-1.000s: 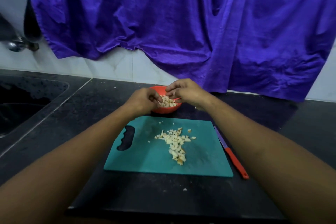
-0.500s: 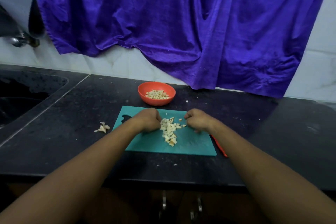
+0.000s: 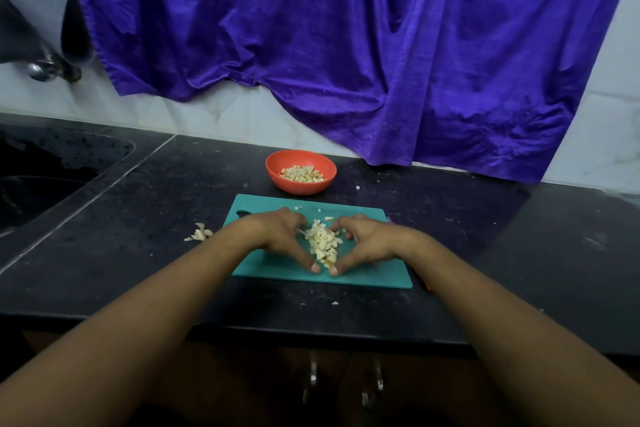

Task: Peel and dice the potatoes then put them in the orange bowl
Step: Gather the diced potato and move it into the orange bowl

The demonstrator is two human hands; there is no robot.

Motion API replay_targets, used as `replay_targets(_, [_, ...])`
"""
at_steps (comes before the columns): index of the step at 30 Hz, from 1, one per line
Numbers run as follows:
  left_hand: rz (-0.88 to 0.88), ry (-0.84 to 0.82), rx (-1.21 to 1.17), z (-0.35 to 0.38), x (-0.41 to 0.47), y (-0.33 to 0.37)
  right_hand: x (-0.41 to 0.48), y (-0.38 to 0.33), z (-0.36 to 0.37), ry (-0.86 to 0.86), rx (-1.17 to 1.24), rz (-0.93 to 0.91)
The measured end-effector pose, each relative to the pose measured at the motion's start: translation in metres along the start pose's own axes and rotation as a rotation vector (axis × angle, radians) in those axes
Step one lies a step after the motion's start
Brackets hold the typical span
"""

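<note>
**Me:** Grip first. Left hand [image 3: 277, 236] and right hand [image 3: 370, 241] are both down on the teal cutting board [image 3: 381, 274]. Their fingers are curled in around the diced potato pile [image 3: 322, 241], one hand on each side. Thumbs [image 3: 314, 267] lie straight along the pile's flanks, tips almost meeting at the near end. Palms face down. Cannot tell whether any pieces are lifted off the board.

**Observer:** Where does the potato sit?

**Me:** The pile is near the board's middle, closed in between my hands and touching both. A few loose bits lie on the board beyond my fingers. More dice [image 3: 302, 173] cover the bottom of the orange bowl [image 3: 301, 188]. The bowl stands just behind the board's far edge, apart from it.

**Observer:** And round about?

**Me:** The board lies on the black counter [image 3: 485, 253], near its front edge.
- Peel scraps [image 3: 199, 233] are on the counter left of the board, beside my left forearm.
- One stray white piece [image 3: 357, 187] lies right of the bowl.
- A red sliver [image 3: 425, 282] shows at the board's near right corner, mostly hidden by my right arm. Cannot say what it is.
- The sink [image 3: 41, 177] is sunk into the counter at far left, with the tap [image 3: 41, 69] above it.
- A purple cloth [image 3: 346, 45] hangs over the tiled wall behind, its hem reaching the counter right of the bowl.
- Two metal handles [image 3: 313, 381] show below the counter's front edge.
</note>
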State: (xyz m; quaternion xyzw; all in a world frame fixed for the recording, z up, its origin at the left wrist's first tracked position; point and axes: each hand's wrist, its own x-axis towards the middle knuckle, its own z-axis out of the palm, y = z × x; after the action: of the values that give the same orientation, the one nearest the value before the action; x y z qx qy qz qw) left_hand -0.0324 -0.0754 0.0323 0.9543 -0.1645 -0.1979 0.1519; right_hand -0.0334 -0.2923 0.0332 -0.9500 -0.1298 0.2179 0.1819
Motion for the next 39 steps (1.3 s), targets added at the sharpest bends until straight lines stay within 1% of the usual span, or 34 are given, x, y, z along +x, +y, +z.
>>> replay_targets(2, [-0.010,0.031,0.067,0.003,0.009,0.008,0.007,-0.002,0.006,0.082,-0.043,-0.005])
replay_targets(6, [-0.002,0.183,-0.016,0.008,0.023,0.013,0.014,-0.007,0.008,0.202,0.090,0.022])
replay_targets(8, [-0.004,0.233,-0.053,0.007,0.025,0.009,0.014,-0.005,0.003,0.220,0.183,0.039])
replay_targets(9, [-0.016,0.240,-0.058,0.006,0.024,0.006,0.013,-0.003,-0.002,0.198,0.210,0.064])
replay_targets(11, [-0.072,0.200,-0.029,0.001,0.023,0.000,0.008,0.002,-0.015,0.096,0.179,0.136])
replay_targets(13, [-0.127,0.100,-0.030,-0.004,0.021,-0.004,0.006,0.005,-0.022,-0.008,0.105,0.204])
replay_targets(14, [-0.136,0.056,-0.064,-0.007,0.021,-0.003,0.006,0.004,-0.023,-0.031,0.077,0.216])
replay_targets(16, [-0.126,0.006,-0.146,-0.009,0.022,0.007,0.010,-0.005,-0.019,-0.037,0.072,0.211])
replay_targets(20, [-0.086,-0.018,-0.270,-0.007,0.031,0.029,0.021,-0.030,-0.009,-0.027,0.148,0.155])
replay_targets(22, [-0.093,-0.019,-0.342,-0.006,0.036,0.032,0.026,-0.037,-0.007,-0.006,0.189,0.160])
replay_targets(25, [-0.117,0.017,-0.461,-0.003,0.040,0.029,0.030,-0.037,-0.002,0.047,0.352,0.196])
replay_targets(29, [-0.125,0.039,-0.716,-0.002,0.042,0.023,0.029,-0.031,0.000,0.100,0.746,0.210])
replay_targets(31, [-0.126,0.032,-0.811,-0.007,0.043,0.021,0.031,-0.029,-0.004,0.100,0.908,0.217])
replay_targets(34, [-0.107,0.005,-0.884,-0.023,0.047,0.019,0.036,-0.028,-0.017,0.032,1.035,0.220])
replay_targets(39, [-0.099,0.037,-0.908,-0.062,0.063,0.015,0.058,-0.034,-0.056,0.009,1.096,0.199])
